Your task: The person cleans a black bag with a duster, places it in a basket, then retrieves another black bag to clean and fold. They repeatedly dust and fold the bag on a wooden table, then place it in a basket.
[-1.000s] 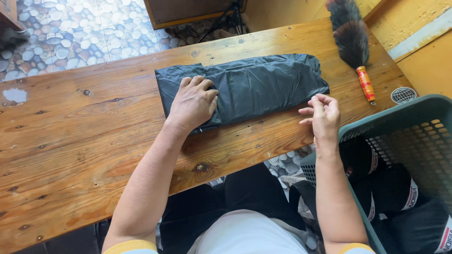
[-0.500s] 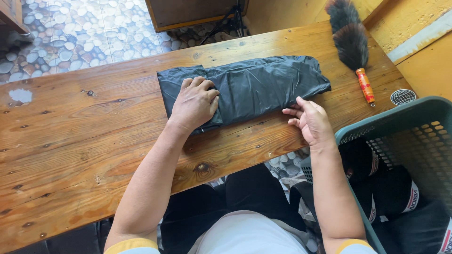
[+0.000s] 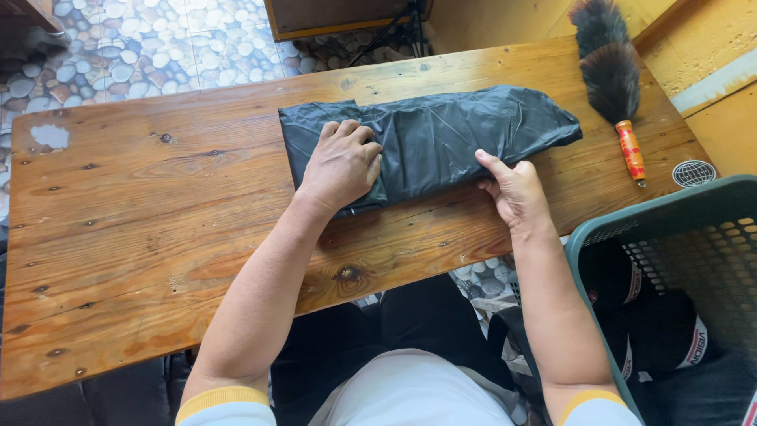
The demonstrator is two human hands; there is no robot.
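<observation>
Table: you sit at a worn wooden table with knots and a pale patch.
Floor: pebble-pattern tiles beyond the far edge.
Garment: the folded dark garment lies across the table's middle.
Left hand: your left hand presses flat, fingers together, on its left end.
Right hand: your right hand pinches its near edge, thumb on top.
Nearby: feather duster at right; green basket beside you.

The left hand presses flat on a folded black garment on the table; the right hand grips its near edge.
</observation>
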